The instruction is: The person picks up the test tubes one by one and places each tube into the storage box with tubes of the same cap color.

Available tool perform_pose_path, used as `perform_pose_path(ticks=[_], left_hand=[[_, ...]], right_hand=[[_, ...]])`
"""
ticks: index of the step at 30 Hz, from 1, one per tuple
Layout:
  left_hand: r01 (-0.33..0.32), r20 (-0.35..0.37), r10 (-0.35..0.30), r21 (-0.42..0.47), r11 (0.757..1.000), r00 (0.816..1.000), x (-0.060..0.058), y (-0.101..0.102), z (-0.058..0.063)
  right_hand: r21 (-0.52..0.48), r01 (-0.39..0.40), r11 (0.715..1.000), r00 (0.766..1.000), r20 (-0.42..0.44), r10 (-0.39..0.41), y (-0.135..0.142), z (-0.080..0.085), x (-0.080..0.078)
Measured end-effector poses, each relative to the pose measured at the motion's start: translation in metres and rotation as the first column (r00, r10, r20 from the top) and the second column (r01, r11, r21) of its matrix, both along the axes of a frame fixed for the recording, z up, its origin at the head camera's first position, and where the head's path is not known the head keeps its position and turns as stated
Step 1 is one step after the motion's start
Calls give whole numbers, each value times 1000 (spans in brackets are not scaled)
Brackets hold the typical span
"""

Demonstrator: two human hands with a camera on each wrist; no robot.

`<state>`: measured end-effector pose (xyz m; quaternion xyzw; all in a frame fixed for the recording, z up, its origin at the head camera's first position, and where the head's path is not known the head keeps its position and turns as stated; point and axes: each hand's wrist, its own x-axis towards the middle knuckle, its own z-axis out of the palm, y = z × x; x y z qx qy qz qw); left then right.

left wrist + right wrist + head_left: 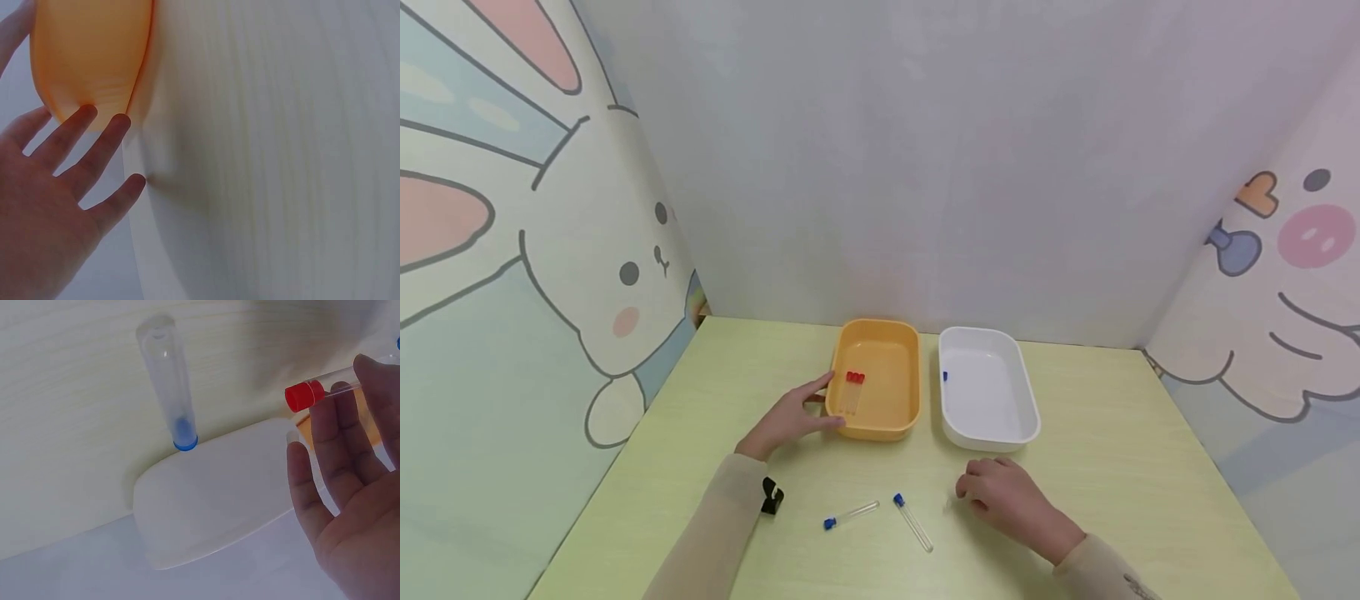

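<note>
My left hand (790,421) rests against the left side of the orange tray (880,432), thumb at its near corner. In the left wrist view its spread, nearly straight fingers (103,150) touch the tray's outer wall. Inside that tray lie three red-capped test tubes (854,392) side by side. My right hand (1007,504), over the table in front of the white tray (992,442), pinches a clear test tube with a red cap (303,397) between thumb and fingers. Its cap is hidden behind the hand in the head view.
Two blue-capped test tubes, a left one (853,514) and a right one (913,523), lie on the table between the hands. A blue cap (945,376) shows at the white tray's left wall. Behind the trays hangs a pale curtain (925,167).
</note>
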<state>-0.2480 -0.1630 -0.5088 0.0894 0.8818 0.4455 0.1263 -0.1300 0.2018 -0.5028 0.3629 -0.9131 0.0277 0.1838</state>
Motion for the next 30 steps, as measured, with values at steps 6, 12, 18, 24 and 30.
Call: perform_pose_path(ticks=[6, 12, 18, 24, 30], left_hand=[[-7, 11, 7, 10, 1000, 1000, 1, 0, 0], [-8, 13, 8, 4, 1000, 1000, 0, 0, -1], [-9, 3, 9, -1, 1000, 1000, 0, 0, -1], [-8, 8, 8, 0, 1000, 1000, 1, 0, 0], [-13, 9, 13, 0, 1000, 1000, 1, 0, 0]], right_hand=[[60, -107, 992, 993, -44, 110, -2, -8, -6], [102, -164, 981, 984, -51, 170, 1, -13, -6], [67, -143, 988, 988, -44, 146, 4, -9, -5], [-66, 44, 997, 999, 16, -43, 7, -3, -1], [-226, 280, 933, 942, 252, -222, 5, -1, 9]])
